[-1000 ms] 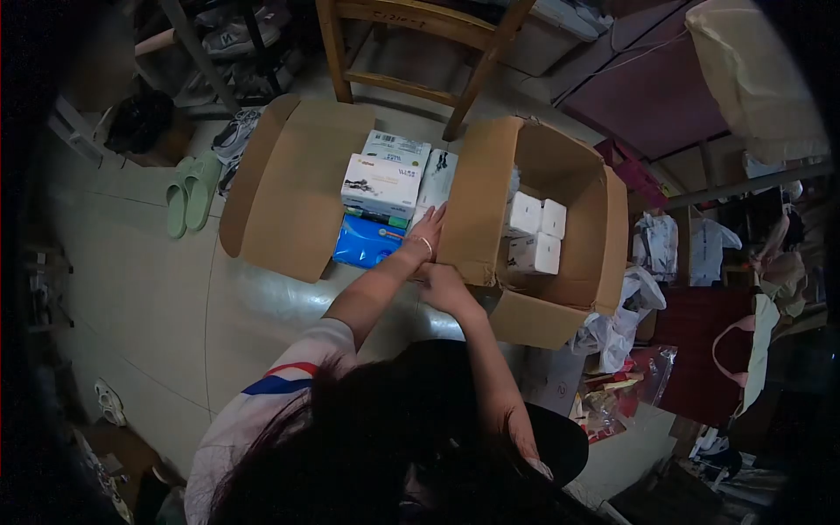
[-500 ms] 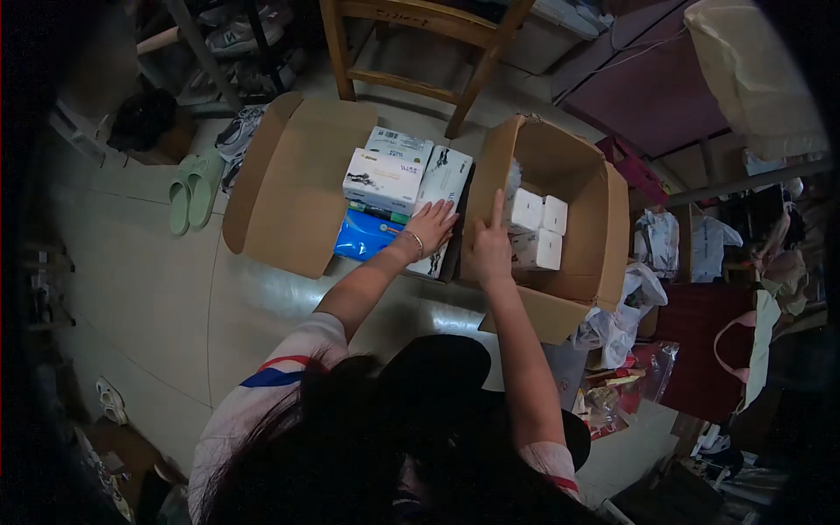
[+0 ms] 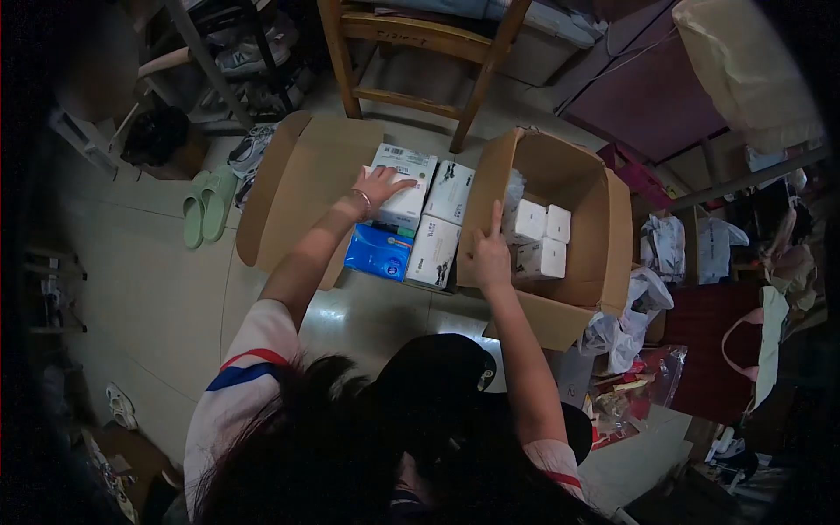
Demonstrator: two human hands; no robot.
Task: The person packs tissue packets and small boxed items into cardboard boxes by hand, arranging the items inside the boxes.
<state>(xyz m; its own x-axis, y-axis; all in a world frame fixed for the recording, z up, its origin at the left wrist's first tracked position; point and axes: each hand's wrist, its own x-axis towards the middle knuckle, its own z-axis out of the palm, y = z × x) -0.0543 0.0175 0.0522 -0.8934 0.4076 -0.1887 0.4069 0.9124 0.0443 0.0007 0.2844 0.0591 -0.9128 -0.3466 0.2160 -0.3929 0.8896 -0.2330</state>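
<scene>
My left hand (image 3: pixel 381 188) lies on a white tissue pack (image 3: pixel 404 206), its thumb and fingers apart. That pack is among several tissue packs in a left cardboard box, whose wide flap (image 3: pixel 328 179) is folded outward. A blue pack (image 3: pixel 379 252) lies nearer to me, beside an upright-printed white pack (image 3: pixel 433 252). My right hand (image 3: pixel 490 254) rests against the flap of the right cardboard box (image 3: pixel 595 227), index finger stretched out and the other fingers partly hidden. Several white tissue packs (image 3: pixel 542 258) stand inside that box.
A wooden chair (image 3: pixel 411 35) stands behind the boxes. Green slippers (image 3: pixel 210 206) and sneakers lie to the left on the tiled floor. Plastic bags (image 3: pixel 626 319) and a dark red bag (image 3: pixel 709 350) crowd the right side.
My left hand has moved left and away from me, from the right column of packs onto a white pack. Packs in the right column sit differently. My right hand has stayed by the flap.
</scene>
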